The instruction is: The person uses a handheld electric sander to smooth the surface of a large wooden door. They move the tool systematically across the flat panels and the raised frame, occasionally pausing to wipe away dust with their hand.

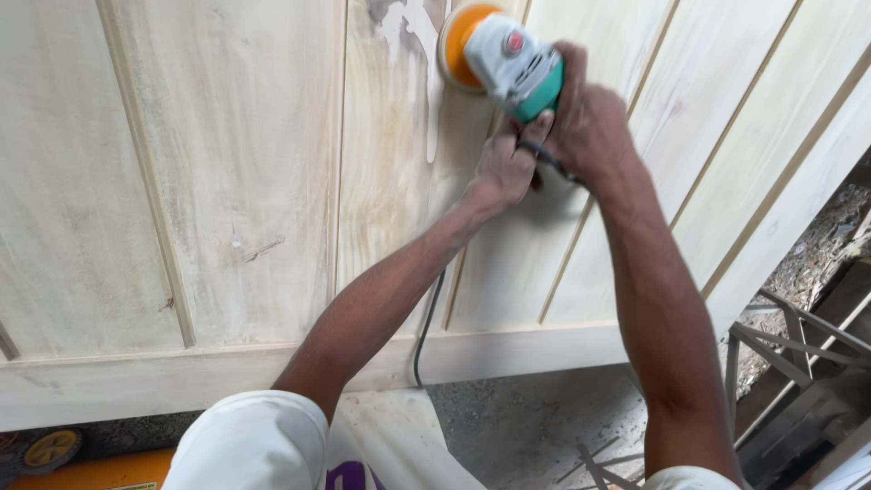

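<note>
A green and white power sander (514, 62) with an orange disc rests on a pale wooden door panel (236, 172) that lies flat in front of me. My right hand (590, 122) grips the sander's body from the right. My left hand (508, 163) holds the rear of the tool just below it, fingers wrapped at the green end. A patch of white filler shows on the board left of the disc. The sander's black cord (426, 336) runs down under my left forearm and over the door's near rail.
The door has several vertical planks with grooves and a bottom rail (508, 349) along its near edge. A metal frame (789, 336) stands at the lower right over a dusty floor (535, 417). A yellow wheel (50, 449) sits at the lower left.
</note>
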